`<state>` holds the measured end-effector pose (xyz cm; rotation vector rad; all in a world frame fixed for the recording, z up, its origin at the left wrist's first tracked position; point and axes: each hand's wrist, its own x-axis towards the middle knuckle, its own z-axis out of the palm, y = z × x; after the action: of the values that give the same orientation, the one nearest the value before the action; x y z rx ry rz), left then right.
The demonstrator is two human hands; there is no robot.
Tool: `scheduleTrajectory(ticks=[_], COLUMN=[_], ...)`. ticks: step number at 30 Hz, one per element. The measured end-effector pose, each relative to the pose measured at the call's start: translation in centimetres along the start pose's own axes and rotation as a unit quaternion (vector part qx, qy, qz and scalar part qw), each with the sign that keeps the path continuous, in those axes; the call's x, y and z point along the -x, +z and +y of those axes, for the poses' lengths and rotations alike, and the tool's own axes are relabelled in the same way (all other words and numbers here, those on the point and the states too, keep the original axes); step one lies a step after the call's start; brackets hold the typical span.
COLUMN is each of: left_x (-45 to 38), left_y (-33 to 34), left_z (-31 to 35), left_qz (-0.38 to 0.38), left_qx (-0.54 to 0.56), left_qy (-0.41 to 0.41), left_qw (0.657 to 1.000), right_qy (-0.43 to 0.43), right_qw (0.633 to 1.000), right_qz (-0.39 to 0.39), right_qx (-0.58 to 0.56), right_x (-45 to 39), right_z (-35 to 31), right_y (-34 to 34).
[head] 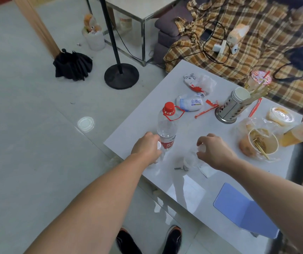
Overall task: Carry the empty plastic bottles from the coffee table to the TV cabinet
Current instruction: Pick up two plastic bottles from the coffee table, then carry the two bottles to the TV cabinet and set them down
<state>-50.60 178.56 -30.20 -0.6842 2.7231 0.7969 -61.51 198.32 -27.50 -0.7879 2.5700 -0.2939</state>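
Two small clear bottles with white caps were being taken up near the front left part of the worktop: one small bottle was enclosed at its neck by the left hand, whose fingers were curled tightly around it, and the other small bottle was pinched at its cap by the fingers of the right hand, thumb and forefinger closed on the cap's rim. A third, larger bottle with a red cap and red label was left standing upright just behind the left hand, touching or nearly touching its knuckles. From this arrangement several failures could be judged likely. The tall bottle, empty and light, could be knocked over by the left hand as it was lifted. The right-hand bottle, held only by its cap, could be dropped if the thin wall flexed or the cap turned loose. Small scraps lying just beside that bottle could be swept to the floor. Farther out, an open paper bowl with sticks and a tilted sealed drink cup stood near the right forearm, and a spill could be caused if the arm were swung wide during the turn away.
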Motion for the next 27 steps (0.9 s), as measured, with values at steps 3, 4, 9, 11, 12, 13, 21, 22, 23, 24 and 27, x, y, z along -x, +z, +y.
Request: scheduleTrajectory(ticks=[3, 4, 9, 11, 12, 13, 21, 22, 23, 24, 27], left_x=[0.7, 1.1, 2.4, 3.1, 3.6, 4.3, 12.4, 13.8, 15.4, 16.9, 22.0], left_y=[-2.4, -3.2, -8.1, -10.1, -11.1, -12.0, -16.0, -16.2, -16.4, -16.6, -16.4], left_z=[-0.5, -0.8, -1.2, -1.3, -1.4, -1.7, -3.5, -3.5, -3.6, -3.7, -4.1], left_qz=[0.022, 0.029, 0.069, 0.088, 0.095, 0.102, 0.189, 0.205, 0.224, 0.243, 0.291], left_qx=[0.021, 0.023, 0.015, 0.009, 0.005, 0.001, 0.006, 0.012, 0.017, 0.019, 0.03], left_qy=[0.011, 0.018, 0.049, 0.05, 0.047, 0.042, -0.075, -0.098, -0.119, -0.139, -0.204], left_qw=[0.999, 0.999, 0.996, 0.995, 0.994, 0.994, 0.979, 0.974, 0.967, 0.96, 0.934], right_qy=[-0.002, -0.001, -0.023, -0.051, -0.065, -0.079, -0.223, -0.249, -0.279, -0.309, -0.381], right_qw=[1.0, 1.0, 1.0, 0.999, 0.998, 0.997, 0.974, 0.967, 0.959, 0.95, 0.924], right_qz=[0.003, 0.005, 0.011, 0.016, 0.021, 0.028, 0.018, 0.017, 0.017, 0.014, -0.004], right_qx=[-0.002, -0.001, -0.007, 0.0, 0.0, -0.001, 0.043, 0.045, 0.046, 0.046, 0.036], right_x=[0.8, 1.1, 2.0, 2.1, 2.2, 2.3, 2.4, 2.5, 2.6, 2.7, 4.2], right_z=[-2.0, -2.8, -6.9, -8.7, -9.6, -10.5, -16.7, -17.4, -18.2, -19.0, -21.7], right_y=[-1.2, -1.7, -4.9, -6.1, -6.6, -7.1, -8.6, -8.6, -8.4, -8.2, -7.1])
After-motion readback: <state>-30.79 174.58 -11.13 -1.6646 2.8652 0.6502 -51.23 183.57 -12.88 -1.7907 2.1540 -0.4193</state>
